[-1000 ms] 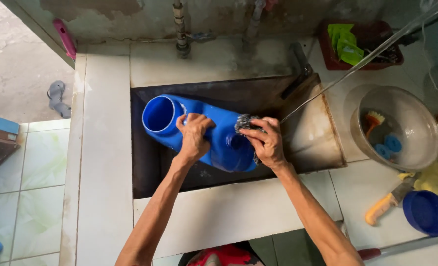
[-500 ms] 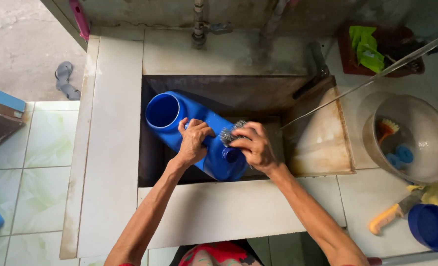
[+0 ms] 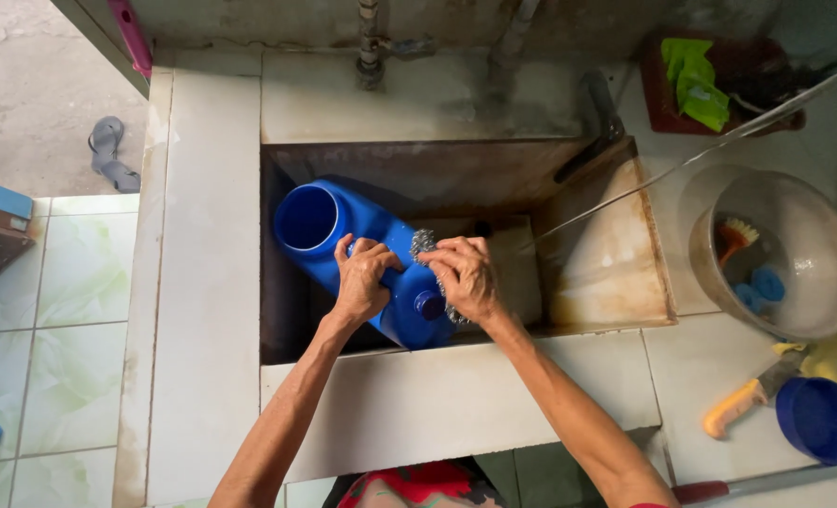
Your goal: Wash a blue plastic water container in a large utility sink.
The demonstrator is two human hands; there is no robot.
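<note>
I'm mid-scrub: my left hand (image 3: 360,282) clamps the blue plastic container (image 3: 362,254) lying tilted in the sink (image 3: 616,282), my right hand (image 3: 465,277) grips the steel wool (image 3: 422,243) against it. Next I'd need to turn it to reach unscrubbed sides.

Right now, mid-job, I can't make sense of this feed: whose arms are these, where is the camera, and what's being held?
There is one view, from a camera worn on a person's head, looking down. The two bare arms are that person's own. The left hand steadies a blue plastic jug lying on its side in a stone sink. The right hand presses a steel wool scrubber against it. On the counter to the right sit a clear bowl, a yellow-handled knife and a small blue bowl.
</note>
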